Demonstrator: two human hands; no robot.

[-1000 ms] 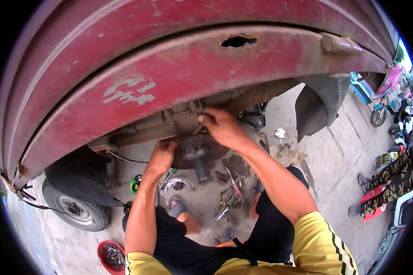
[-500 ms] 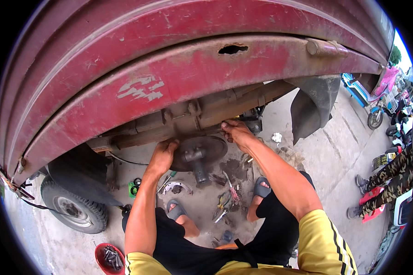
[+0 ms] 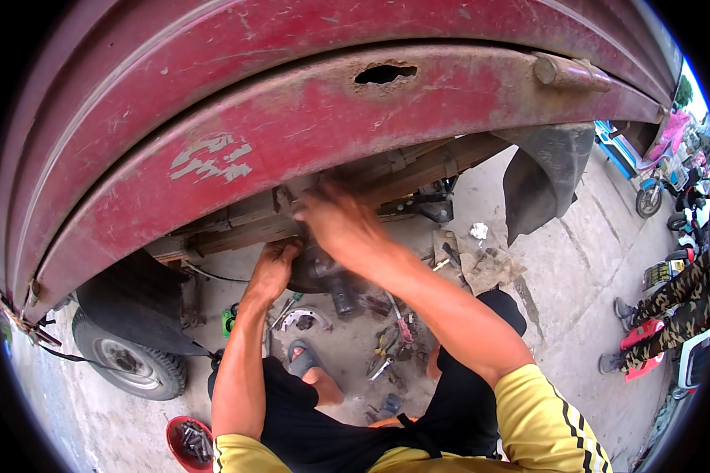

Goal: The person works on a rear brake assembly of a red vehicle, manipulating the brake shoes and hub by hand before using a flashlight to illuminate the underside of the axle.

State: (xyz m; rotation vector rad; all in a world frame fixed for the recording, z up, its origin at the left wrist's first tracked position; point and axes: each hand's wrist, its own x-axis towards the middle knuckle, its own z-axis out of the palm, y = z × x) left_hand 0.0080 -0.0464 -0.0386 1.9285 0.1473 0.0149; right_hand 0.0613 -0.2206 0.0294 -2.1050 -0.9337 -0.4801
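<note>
In front of me is the rusty underside of a red vehicle panel (image 3: 292, 118). My left hand (image 3: 271, 272) is closed at the left edge of a dark round metal part (image 3: 312, 282), thumb uppermost; what its fingers grip is hidden. A short stub (image 3: 342, 299) sticks out of that part toward me. My right hand (image 3: 339, 221) is smeared by motion in front of the underside, above and right of the left hand. Its forearm crosses over the round part and hides most of it. Whether those fingers hold anything does not show.
A wheel (image 3: 130, 359) stands at left under a black mud flap. Tools and greasy parts (image 3: 386, 347) lie between my feet, beside a pale curved piece (image 3: 304, 317). A red bowl of metal pieces (image 3: 188, 443) sits lower left. Another person's camouflage-clad legs (image 3: 670, 315) are at right.
My right hand has moved left and up, from the right side of the round part to above it near the left hand. The left hand has shifted slightly left and down.
</note>
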